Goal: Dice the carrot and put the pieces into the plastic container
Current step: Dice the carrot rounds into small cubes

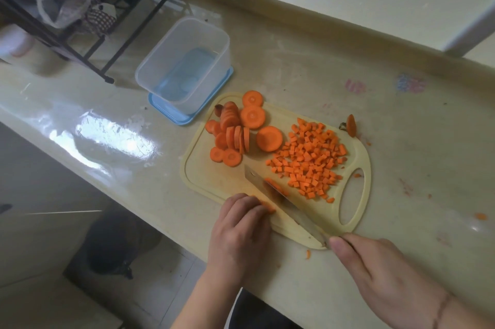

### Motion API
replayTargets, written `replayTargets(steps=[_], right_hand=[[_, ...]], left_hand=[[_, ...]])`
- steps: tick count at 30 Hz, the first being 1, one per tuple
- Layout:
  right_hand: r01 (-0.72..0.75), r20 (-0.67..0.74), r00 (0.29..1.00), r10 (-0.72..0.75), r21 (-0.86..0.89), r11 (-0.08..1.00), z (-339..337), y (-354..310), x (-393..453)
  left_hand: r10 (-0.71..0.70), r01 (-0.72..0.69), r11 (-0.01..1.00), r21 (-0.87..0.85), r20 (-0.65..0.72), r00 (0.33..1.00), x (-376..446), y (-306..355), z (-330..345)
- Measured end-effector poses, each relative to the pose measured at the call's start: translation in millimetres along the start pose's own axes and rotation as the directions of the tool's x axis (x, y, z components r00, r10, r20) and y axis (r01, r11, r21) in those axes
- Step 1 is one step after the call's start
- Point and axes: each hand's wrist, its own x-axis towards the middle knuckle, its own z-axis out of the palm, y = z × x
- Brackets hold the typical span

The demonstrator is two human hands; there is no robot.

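A pale yellow cutting board (206, 176) lies on the counter. Round carrot slices (235, 130) sit at its far left, and a heap of diced carrot (310, 159) covers its right side. My left hand (239, 226) curls its fingertips onto a small carrot piece (267, 206) at the board's near edge. My right hand (385, 275) grips the handle of a knife (278, 194), whose blade lies across the board beside that piece with carrot stuck to it. The clear plastic container (184, 60) stands beyond the board on its blue lid (171, 111), with no carrot inside.
A carrot end (351, 123) lies just off the board's far right corner, with scraps (480, 216) scattered on the counter. A black wire rack (88, 25) holding plastic bags stands at the far left. The counter's front edge runs just below my hands.
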Motion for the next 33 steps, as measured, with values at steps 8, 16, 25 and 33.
replayTargets(steps=[8,16,25,33], right_hand=[[-0.01,0.034,0.999,0.011,-0.025,1.0,-3,-2,-12],[-0.046,0.081,0.995,0.059,-0.154,0.987,-1,-3,-9],[0.009,0.009,1.0,-0.009,-0.027,1.0,1,-3,1],[-0.008,-0.022,1.0,0.008,-0.013,1.0,-12,-4,-12]], left_hand=[[-0.005,0.005,1.0,0.021,-0.006,1.0,-6,-7,5],[-0.009,0.009,0.999,0.046,0.011,1.0,-8,-5,6],[-0.019,0.019,1.0,0.005,-0.001,1.0,-11,-3,0],[-0.006,0.005,1.0,-0.014,-0.081,0.997,-9,-1,2]])
